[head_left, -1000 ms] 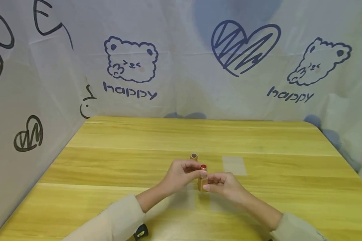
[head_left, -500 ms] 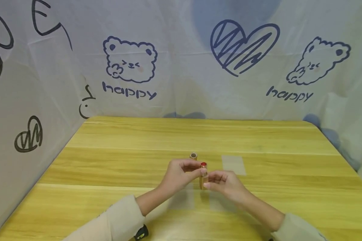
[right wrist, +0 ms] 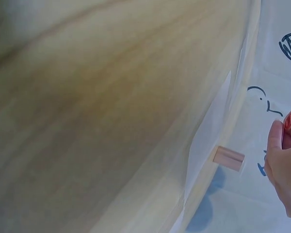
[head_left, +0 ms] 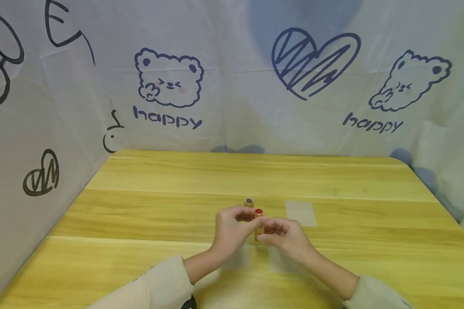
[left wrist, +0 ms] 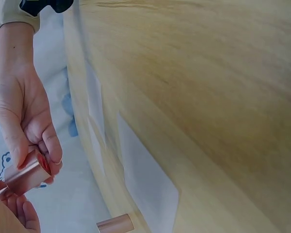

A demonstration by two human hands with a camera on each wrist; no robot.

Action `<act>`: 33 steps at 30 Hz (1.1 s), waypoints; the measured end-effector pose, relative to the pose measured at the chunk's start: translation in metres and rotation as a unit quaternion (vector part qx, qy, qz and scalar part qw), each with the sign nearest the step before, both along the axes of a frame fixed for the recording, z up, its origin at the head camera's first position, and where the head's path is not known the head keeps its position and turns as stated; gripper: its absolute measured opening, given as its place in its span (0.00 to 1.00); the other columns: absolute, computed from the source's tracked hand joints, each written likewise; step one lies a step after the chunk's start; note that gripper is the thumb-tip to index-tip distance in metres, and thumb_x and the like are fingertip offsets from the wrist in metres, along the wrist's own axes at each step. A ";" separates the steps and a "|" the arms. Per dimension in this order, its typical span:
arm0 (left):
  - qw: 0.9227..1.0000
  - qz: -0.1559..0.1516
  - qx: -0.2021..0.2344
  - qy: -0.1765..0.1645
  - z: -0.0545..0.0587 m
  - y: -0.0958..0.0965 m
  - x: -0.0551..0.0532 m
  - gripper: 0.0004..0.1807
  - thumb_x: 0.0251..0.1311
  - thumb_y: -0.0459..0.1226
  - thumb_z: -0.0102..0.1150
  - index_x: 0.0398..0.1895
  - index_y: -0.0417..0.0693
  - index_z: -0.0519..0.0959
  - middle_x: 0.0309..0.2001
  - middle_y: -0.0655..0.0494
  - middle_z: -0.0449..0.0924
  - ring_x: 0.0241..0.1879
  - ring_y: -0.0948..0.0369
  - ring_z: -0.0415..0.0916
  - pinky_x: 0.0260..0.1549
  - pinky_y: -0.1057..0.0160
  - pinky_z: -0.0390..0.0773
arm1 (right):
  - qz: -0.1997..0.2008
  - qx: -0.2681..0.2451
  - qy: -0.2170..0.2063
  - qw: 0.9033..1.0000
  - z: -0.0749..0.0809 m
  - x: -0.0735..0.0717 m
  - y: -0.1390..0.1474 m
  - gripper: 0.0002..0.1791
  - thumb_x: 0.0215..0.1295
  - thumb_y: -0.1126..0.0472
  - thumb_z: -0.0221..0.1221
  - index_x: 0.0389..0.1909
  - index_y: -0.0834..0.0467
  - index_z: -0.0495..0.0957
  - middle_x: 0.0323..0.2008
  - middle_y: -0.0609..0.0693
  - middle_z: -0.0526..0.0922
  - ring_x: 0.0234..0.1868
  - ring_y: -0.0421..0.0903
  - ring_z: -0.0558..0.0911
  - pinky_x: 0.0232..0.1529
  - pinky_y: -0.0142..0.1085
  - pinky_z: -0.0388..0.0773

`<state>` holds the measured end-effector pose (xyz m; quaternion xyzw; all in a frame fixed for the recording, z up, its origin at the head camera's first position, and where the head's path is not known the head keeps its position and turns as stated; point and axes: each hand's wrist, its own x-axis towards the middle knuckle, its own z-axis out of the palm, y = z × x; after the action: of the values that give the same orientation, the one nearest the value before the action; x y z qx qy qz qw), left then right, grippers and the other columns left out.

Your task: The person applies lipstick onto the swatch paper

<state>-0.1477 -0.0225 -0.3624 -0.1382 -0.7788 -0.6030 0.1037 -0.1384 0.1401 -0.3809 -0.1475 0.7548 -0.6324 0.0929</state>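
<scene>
A rose-gold lipstick tube (head_left: 259, 229) with a red end facing up is held upright above the table between both hands. My left hand (head_left: 230, 231) pinches its upper part between thumb and fingers. Lower down, my right hand (head_left: 291, 238) grips the tube from the right side. The fingers hide much of the tube. The red end of the lipstick (right wrist: 290, 119) also shows in the right wrist view. Behind the left fingers a matching open-topped cap (head_left: 249, 202) stands upright on the table, with neither hand on it; the left wrist view shows this cap (left wrist: 115, 224) too.
The wood-grain table (head_left: 158, 176) carries several pale rectangular patches, one of them a patch (head_left: 300, 213) right of the cap. White cloth (head_left: 232, 98) with drawn bears and hearts hangs behind and at the sides.
My left wrist has turned a little and its thumb has slid right across the tube, covering more of it. The tube has shifted slightly left. The standing cap stays put.
</scene>
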 end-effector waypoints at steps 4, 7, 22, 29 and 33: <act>1.000 -0.007 0.007 0.001 0.001 -0.001 0.000 0.10 0.45 0.36 0.71 0.27 0.36 0.84 0.27 0.44 0.84 0.28 0.56 0.82 0.28 0.72 0.80 | 0.009 0.010 0.006 1.000 0.000 -0.001 0.000 0.16 0.57 0.66 0.62 0.39 0.77 0.74 0.38 0.68 0.80 0.34 0.33 0.80 0.38 0.25 0.80; 1.000 -0.014 0.008 -0.004 0.001 -0.001 0.000 0.09 0.46 0.35 0.70 0.26 0.36 0.83 0.27 0.44 0.84 0.28 0.55 0.81 0.28 0.72 0.80 | 0.021 0.010 0.008 1.000 -0.001 -0.002 0.002 0.17 0.58 0.66 0.61 0.40 0.77 0.74 0.39 0.70 0.80 0.35 0.32 0.80 0.39 0.25 0.79; 0.989 -0.134 0.025 -0.055 0.007 -0.014 -0.009 0.10 0.52 0.32 0.65 0.33 0.31 0.82 0.34 0.37 0.84 0.31 0.61 0.83 0.33 0.71 0.82 | 0.073 -0.013 -0.027 0.997 -0.001 -0.008 0.010 0.24 0.60 0.63 0.60 0.48 0.80 0.70 0.44 0.62 0.80 0.40 0.33 0.80 0.44 0.26 0.79; 0.978 -0.187 0.022 -0.090 0.010 -0.019 -0.016 0.10 0.54 0.30 0.63 0.35 0.27 0.81 0.36 0.34 0.82 0.28 0.72 0.78 0.32 0.70 0.82 | 0.106 -0.030 -0.040 0.993 -0.002 -0.009 0.013 0.24 0.63 0.63 0.58 0.50 0.81 0.69 0.45 0.65 0.80 0.42 0.35 0.81 0.47 0.28 0.78; 0.970 -0.224 0.025 -0.094 0.010 -0.022 -0.019 0.10 0.55 0.29 0.61 0.36 0.27 0.80 0.36 0.33 0.82 0.28 0.72 0.79 0.34 0.60 0.83 | 0.128 -0.051 -0.046 0.989 -0.003 -0.009 0.014 0.25 0.63 0.63 0.57 0.50 0.82 0.67 0.47 0.67 0.79 0.44 0.35 0.82 0.49 0.29 0.78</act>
<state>-0.1670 -0.0441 -0.3521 -0.2491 -0.7189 -0.6405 -0.1046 -0.1476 0.1545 -0.3840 -0.2188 0.6911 -0.6591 0.1999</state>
